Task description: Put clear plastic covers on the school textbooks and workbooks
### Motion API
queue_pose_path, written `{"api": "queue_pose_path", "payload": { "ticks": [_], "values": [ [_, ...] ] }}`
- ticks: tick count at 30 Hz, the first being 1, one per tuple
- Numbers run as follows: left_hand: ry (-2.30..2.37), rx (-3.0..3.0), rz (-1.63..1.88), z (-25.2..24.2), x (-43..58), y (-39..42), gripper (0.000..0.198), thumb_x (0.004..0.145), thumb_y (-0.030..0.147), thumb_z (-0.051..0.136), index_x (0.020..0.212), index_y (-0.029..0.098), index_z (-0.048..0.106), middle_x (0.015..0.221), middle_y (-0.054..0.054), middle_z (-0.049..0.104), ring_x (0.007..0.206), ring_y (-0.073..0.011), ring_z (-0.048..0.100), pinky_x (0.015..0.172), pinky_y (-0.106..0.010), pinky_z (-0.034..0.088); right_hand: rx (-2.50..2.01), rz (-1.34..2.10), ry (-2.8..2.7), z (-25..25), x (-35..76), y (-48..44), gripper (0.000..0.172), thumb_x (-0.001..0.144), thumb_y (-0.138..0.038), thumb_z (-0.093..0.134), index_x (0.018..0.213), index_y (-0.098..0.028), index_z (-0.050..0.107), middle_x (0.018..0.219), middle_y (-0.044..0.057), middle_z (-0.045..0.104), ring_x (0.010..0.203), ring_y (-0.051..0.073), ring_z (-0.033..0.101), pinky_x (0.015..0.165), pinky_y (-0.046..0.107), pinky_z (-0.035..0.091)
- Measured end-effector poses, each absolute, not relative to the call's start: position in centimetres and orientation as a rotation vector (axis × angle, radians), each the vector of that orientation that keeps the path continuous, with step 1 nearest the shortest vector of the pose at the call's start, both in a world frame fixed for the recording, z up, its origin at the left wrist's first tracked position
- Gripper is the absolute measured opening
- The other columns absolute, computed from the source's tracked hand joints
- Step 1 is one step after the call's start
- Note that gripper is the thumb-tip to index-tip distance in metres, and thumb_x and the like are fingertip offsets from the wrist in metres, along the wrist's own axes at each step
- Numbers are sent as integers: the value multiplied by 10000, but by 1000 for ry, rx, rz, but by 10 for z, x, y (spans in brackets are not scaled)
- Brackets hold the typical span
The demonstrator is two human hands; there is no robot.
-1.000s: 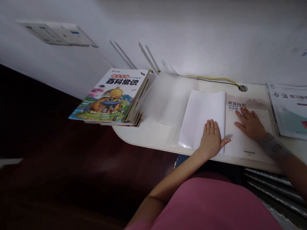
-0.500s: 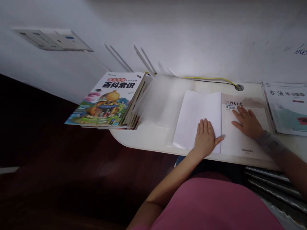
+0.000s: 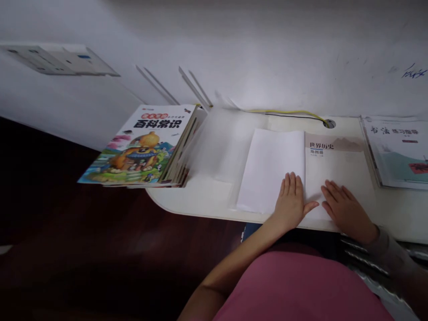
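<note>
A thin book (image 3: 347, 167) with a beige cover and a mountain picture lies on the white desk. To its left, joined along the fold, a plain white sheet (image 3: 267, 171) is spread flat, with a clear plastic cover (image 3: 230, 156) reaching out beyond it. My left hand (image 3: 292, 200) rests flat on the white sheet beside the fold, fingers together and thumb stretched out toward the book. My right hand (image 3: 347, 209) lies over the lower part of the beige cover, fingers extended. Neither hand grips anything.
A stack of books (image 3: 140, 151) with a colourful top cover overhangs the desk's left end. Another book (image 3: 399, 154) lies at the right. A yellow cable (image 3: 284, 111) runs along the wall into a desk hole (image 3: 330, 124). Sockets (image 3: 60, 60) are on the wall.
My right hand has slid down the beige cover toward the desk's front edge, uncovering the title. My left hand has moved slightly toward me. The view has shifted a little.
</note>
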State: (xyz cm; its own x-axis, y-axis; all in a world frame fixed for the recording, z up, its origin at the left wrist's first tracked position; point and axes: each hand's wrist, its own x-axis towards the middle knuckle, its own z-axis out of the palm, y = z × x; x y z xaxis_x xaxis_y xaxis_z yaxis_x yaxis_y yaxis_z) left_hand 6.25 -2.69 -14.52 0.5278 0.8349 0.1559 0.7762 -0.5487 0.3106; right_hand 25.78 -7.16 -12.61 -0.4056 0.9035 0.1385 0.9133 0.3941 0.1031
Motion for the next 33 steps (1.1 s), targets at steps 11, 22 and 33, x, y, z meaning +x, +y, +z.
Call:
{"api": "queue_pose_path", "payload": {
  "ticks": [11,22,33],
  "values": [
    [1436,2595,417,-150,55,-27,959,833,709,333,1418,-41,207,1449,-344,281,1407,-395,97,1111,-569,252,-1700,-163,-2380,-148,259,-80,615,949,-297,366,1510,-172,147,1469,152,382,1345,276,385,1065,484,350],
    [1527,2645,343,-147,52,-27,891,869,671,320,1372,-65,311,1440,-344,299,1399,-408,136,1104,-562,260,-1677,-225,-2393,-148,259,-80,512,953,-289,393,1430,-111,341,1453,157,417,1342,268,390,1062,464,349],
    [1491,2555,219,-94,71,57,926,878,680,248,1428,-64,234,1507,-296,198,1425,-356,135,1151,-463,190,-1676,-224,-2403,-148,260,-80,460,962,-291,368,1366,-78,432,1447,166,424,1354,272,367,1077,457,321]
  ]
}}
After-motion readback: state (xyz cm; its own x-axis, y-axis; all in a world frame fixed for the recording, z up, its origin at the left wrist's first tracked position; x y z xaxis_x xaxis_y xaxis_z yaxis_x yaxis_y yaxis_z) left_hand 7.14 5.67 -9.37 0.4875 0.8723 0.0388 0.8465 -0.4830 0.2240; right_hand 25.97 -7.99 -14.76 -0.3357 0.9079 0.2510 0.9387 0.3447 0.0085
